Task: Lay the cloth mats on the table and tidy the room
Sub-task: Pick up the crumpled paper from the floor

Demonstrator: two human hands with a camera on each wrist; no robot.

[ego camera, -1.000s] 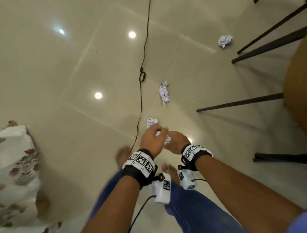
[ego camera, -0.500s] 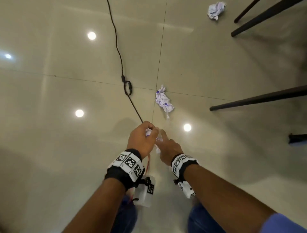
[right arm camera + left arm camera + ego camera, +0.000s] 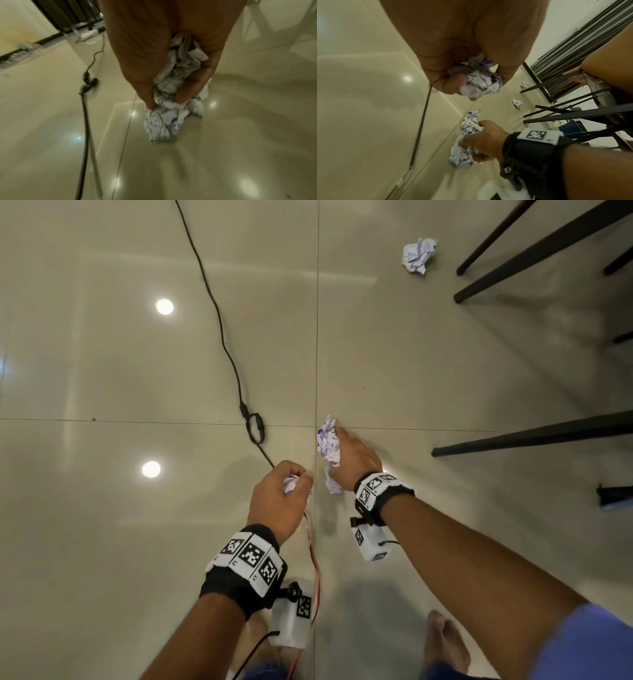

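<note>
My left hand grips a crumpled white paper ball with blue print, held above the floor. My right hand is lower and further forward, at the crossing of the tile joints. It holds one wad of crumpled paper in the palm, and its fingertips pinch a second crumpled paper lying on the floor. The left wrist view shows both wads at the right hand. No cloth mats are in view.
Another crumpled paper lies ahead on the glossy beige tiles near black furniture legs. A black cable with a loop runs left of my hands. A thin red wire hangs below them. My bare foot stands behind.
My right hand has left the left hand and reached forward and down to the crumpled paper on the floor. The left hand still holds its paper ball.
</note>
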